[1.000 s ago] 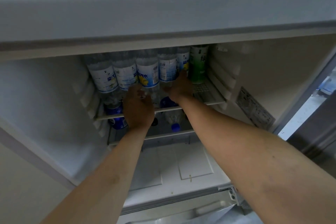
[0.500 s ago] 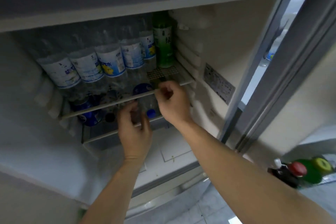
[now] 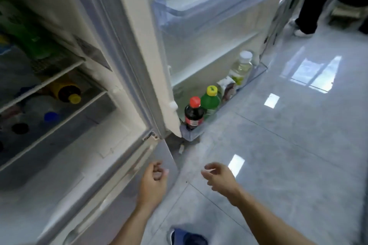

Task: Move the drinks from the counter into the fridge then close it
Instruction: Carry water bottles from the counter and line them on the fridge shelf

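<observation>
- Fridge (image 3: 127, 77) is standing open, filling the frame from 9 to 12 o'clock; its door (image 3: 209, 32) is swinging out toward 1 o'clock.
- Drinks are sitting in two places. On the inner shelves at 9 o'clock, a yellow-capped bottle (image 3: 65, 91) is lying on its side, with a blue cap (image 3: 51, 116) and a black cap (image 3: 20, 128) showing below; a green bottle (image 3: 29, 40) is blurring above.
- In the lowest door rack (image 3: 191, 135), near centre, a red-capped cola bottle (image 3: 194, 114) is standing upright just beside a yellow-capped green bottle (image 3: 210, 101); a clear white-capped bottle (image 3: 241, 67) is standing further along at 1 o'clock, kept upright by the rack rail.
- Left hand (image 3: 154, 181) at 6 o'clock is hanging loosely curled, gripping nothing, close to the lower drawer front.
- Right hand (image 3: 219, 177) at 5 o'clock is hovering over the tiled floor (image 3: 288, 145), fingers relaxed and empty.
- Judgement: both hands are free, probably either for another drink or for shutting the door. Counter is out of view.
- A bystander's legs (image 3: 310, 2) are showing at 2 o'clock.
</observation>
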`<state>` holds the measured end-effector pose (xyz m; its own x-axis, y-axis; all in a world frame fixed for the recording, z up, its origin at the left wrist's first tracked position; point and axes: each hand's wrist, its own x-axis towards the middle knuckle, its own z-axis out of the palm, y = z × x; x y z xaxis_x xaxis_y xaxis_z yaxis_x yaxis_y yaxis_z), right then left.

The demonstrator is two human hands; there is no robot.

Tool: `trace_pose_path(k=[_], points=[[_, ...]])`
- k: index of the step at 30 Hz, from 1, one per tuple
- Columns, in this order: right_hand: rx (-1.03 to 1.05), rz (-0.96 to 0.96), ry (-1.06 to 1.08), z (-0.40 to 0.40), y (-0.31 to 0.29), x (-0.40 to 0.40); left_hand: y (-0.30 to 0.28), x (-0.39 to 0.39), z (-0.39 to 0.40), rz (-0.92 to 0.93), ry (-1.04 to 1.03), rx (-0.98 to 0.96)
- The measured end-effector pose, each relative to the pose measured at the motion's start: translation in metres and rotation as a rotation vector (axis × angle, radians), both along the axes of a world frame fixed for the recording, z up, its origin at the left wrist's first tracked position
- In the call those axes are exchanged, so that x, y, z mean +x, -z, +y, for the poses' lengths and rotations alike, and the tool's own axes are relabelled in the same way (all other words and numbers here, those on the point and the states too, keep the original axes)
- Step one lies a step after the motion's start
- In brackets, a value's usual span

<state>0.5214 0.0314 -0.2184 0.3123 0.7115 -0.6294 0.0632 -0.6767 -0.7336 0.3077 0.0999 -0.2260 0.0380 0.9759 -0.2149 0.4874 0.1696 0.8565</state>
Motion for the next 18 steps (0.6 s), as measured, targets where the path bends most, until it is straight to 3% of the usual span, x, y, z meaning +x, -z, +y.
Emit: trace_pose_path(k=[3, 6, 10, 18], points=[[-0.089, 0.073, 0.255, -0.070, 0.034, 0.052, 0.051, 0.009, -0.035, -0.009, 0.002, -0.348], [-0.143, 0.078, 0.401, -0.138, 0.057, 0.088, 0.088, -0.009, -0.077, 0.146, 0.007, -0.523], [-0.229, 0.073, 0.533, -0.218, 0.075, 0.113, 0.104, -0.043, -0.117, 0.385, 0.004, -0.642], [-0.423, 0.084, 0.741, -0.322, 0.093, 0.121, 0.088, -0.047, -0.136, 0.477, 0.016, -0.695]])
